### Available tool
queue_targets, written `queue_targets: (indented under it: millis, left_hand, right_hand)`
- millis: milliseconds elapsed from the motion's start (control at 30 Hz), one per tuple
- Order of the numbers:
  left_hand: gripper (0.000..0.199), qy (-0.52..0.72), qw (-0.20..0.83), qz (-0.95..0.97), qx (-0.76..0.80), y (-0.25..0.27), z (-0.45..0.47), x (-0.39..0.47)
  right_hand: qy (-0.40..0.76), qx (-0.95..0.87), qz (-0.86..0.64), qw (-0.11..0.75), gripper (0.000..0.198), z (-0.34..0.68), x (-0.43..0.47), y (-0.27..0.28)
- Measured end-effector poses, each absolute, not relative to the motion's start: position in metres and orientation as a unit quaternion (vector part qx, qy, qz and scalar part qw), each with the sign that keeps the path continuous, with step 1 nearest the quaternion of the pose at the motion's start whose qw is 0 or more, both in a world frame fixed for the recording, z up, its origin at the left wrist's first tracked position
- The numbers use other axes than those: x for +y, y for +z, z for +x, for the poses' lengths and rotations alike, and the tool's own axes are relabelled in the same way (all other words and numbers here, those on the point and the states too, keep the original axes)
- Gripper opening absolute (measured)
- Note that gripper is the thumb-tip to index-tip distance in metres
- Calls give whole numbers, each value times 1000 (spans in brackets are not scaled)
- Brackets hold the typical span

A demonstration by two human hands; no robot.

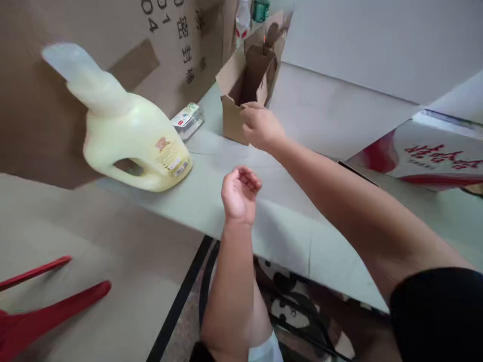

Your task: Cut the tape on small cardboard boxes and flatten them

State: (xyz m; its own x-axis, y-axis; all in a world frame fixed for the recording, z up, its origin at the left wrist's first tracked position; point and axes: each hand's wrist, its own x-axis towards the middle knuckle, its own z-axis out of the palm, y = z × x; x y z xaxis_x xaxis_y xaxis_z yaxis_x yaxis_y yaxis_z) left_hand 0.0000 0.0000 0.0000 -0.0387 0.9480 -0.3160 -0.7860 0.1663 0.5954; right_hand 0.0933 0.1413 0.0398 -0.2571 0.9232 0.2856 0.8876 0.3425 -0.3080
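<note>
My right hand reaches across the table, its fingers closed at the front edge of a small open-topped cardboard box. The box's flaps stand up, and its inside is dark. Closer to me, my left hand is held palm up over the table, fingers loosely curled and nothing in the palm. A large pale yellow jug with a handle and a printed label is at the left of the table. Between jug and box lies a clear plastic pack with a printed top.
A big printed carton rises behind the jug. Bottles, one clear and one green, are behind the small box. On the right sits a red and white carton. Red plastic furniture shows at lower left.
</note>
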Motion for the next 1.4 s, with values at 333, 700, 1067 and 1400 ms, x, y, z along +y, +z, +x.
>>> queue_targets:
  millis: [333,700,1067,1400]
  left_hand:
    - [9,795,375,116,463,-13,-7,5]
    - [57,624,560,461,291,-21,52,-8]
    - [68,563,405,682,233,-32,96,-22]
    - [32,548,340,695,317,-42,98,-20]
  right_hand:
    - [35,-828,-450,334,34,197,-36,58]
    - [122,-779,-468,400,32,324,-197,53]
    - [8,-525,-626,577,38,326,-194,-36]
    - [172,-528,-546,627,33,314,-193,-51]
